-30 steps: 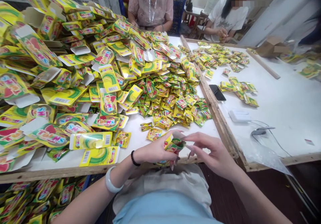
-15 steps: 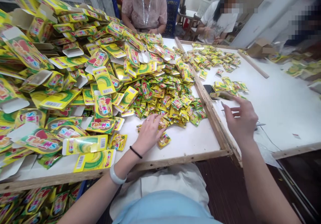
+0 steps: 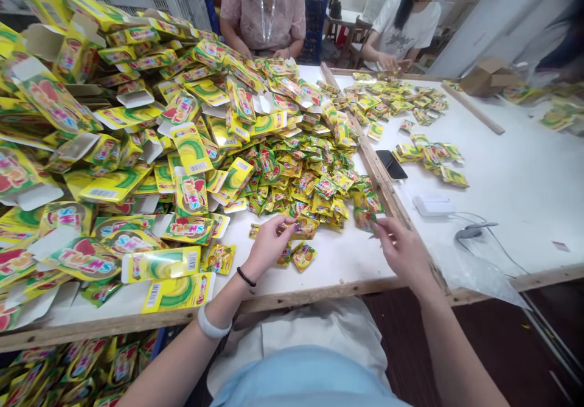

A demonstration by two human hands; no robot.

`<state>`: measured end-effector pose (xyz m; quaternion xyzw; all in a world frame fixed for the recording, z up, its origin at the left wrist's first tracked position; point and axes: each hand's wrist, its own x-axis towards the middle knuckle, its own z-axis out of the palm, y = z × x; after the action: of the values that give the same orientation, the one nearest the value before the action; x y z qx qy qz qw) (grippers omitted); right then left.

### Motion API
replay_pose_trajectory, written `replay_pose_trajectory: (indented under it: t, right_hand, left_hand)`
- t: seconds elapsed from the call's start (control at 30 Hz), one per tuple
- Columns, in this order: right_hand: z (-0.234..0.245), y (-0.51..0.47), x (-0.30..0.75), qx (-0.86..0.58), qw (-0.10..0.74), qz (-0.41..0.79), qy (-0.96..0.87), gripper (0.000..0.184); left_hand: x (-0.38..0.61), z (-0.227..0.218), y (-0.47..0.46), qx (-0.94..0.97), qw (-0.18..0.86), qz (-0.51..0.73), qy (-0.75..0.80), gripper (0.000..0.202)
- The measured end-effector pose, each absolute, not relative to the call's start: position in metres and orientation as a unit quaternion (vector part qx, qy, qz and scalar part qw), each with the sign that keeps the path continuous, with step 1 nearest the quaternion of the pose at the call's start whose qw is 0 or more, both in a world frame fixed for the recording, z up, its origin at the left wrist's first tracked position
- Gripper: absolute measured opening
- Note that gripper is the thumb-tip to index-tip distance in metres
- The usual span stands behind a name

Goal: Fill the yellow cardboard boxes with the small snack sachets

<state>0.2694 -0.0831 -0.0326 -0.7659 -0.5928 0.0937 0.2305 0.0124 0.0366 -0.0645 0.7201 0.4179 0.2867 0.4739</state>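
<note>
My left hand (image 3: 269, 243) pinches a small yellow-green sachet (image 3: 305, 227) at the near edge of the sachet pile (image 3: 301, 176). My right hand (image 3: 401, 249) pinches another sachet (image 3: 365, 218) at the pile's right edge, beside the wooden strip (image 3: 387, 197). Two more loose sachets (image 3: 303, 255) lie just under my left hand. Flat yellow cartons (image 3: 162, 265) lie to the left of that hand.
A tall heap of folded yellow cartons (image 3: 91, 121) fills the left of the table (image 3: 337, 267). On the right table lie a phone (image 3: 391, 164), a white charger (image 3: 433, 205), a clear bag (image 3: 474, 273) and sachet clusters (image 3: 429, 154). Two people sit at the far side.
My right hand came back from the right table to the pile's right edge and closed on a sachet. My left hand lifted off the pile and pinched one.
</note>
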Motion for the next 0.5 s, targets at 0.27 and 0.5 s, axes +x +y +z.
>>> replay_pose_trajectory:
  t: [0.27,0.5]
  right_hand:
    - [0.009,-0.06,0.217,-0.573,0.2,0.312,-0.731,0.021]
    - [-0.003,-0.046,0.214,-0.607,0.217,0.226,-0.73,0.015]
  left_hand:
    - [0.024,-0.041,0.022,0.699,0.583,0.239,0.339,0.029]
    - [0.017,-0.035,0.014,0.628,0.675,0.224,0.316,0.031]
